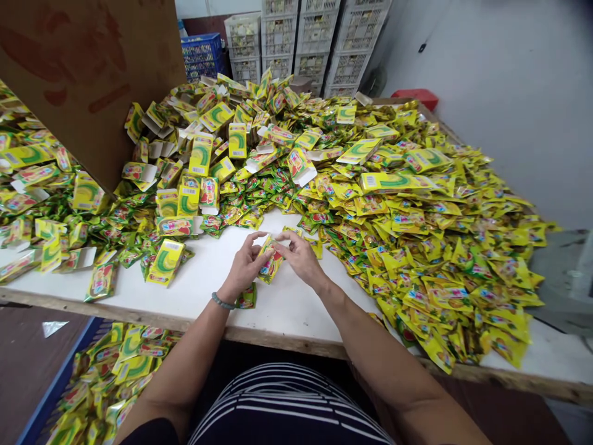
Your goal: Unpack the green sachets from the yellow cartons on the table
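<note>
Between my two hands is a small yellow box (pixel 270 262) with a red fruit picture, tilted above the white table (pixel 194 266). My left hand (pixel 246 262) is closed on its left side, thumb across the front. The fingers of my right hand (pixel 300 254) pinch its upper right edge. Whether anything is inside the box is hidden. A green packet (pixel 247 296) lies on the table just beneath my left hand. Another yellow box (pixel 165 262) lies to the left of that hand.
Small boxes (pixel 201 154), several with open flaps, are heaped at the back left beside a large brown carton (pixel 88 68). Yellow packets (pixel 440 247) pile up on the right. A blue crate (pixel 58 386) of boxes stands below the table edge. White crates (pixel 280 37) are stacked behind.
</note>
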A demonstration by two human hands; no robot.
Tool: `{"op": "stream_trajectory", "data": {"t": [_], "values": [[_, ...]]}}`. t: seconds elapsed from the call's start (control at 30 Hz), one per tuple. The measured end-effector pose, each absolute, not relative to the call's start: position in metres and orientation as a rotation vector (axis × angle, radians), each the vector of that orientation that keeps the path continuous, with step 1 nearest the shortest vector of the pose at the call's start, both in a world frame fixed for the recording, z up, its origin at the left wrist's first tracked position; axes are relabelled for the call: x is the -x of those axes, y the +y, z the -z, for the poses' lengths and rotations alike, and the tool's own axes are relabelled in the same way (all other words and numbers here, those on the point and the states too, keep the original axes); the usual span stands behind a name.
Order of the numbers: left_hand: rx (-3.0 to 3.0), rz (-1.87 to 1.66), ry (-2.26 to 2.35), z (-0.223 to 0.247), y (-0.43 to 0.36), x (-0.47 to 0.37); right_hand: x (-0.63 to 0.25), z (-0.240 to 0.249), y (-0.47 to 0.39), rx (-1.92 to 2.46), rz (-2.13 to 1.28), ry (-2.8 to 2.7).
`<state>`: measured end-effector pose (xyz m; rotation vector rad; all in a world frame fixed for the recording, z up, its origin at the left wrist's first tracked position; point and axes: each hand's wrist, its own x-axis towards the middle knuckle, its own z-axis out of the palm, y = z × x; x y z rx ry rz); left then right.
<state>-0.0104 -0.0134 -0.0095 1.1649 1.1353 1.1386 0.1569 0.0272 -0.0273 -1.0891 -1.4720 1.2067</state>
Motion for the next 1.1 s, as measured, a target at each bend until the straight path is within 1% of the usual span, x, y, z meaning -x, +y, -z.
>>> {"op": "stream_trajectory", "data": {"t": [0.1,0.23,0.5,0.6,0.67,0.83,1.0,1.1], "values": [[-1.103,-1.242,1.147,0.011,-0.013,0.012,-0.154,0.028,0.024,0.959,-1.332,-1.323],[-1.095,-1.265,1.135,0.009,-0.013,0.013,-0.149,0.023,0.016,0.912,-1.386,-1.394],[-1.04,-1.232,1.106,0.008,-0.01,0.013,-0.153,0.023,0.018,0.999,-1.311,-1.473],[-0.957,-1.263,1.117,0.009,-0.011,0.013,-0.157,0.015,0.016,1.018,-1.172,-1.668],[-0.918,-1.299,1.121,0.009,-0.012,0.013,-0.158,0.009,0.013,0.98,-1.122,-1.7],[-0.909,-1.361,1.127,0.009,-0.011,0.013,-0.151,0.006,0.009,0.986,-1.207,-1.555],[-0.9,-1.35,1.129,0.009,-0.009,0.014,-0.146,0.017,0.014,1.031,-1.485,-1.152],[-0.902,-1.343,1.124,0.007,-0.009,0.014,-0.147,0.019,0.015,1.048,-1.485,-1.12]]}}
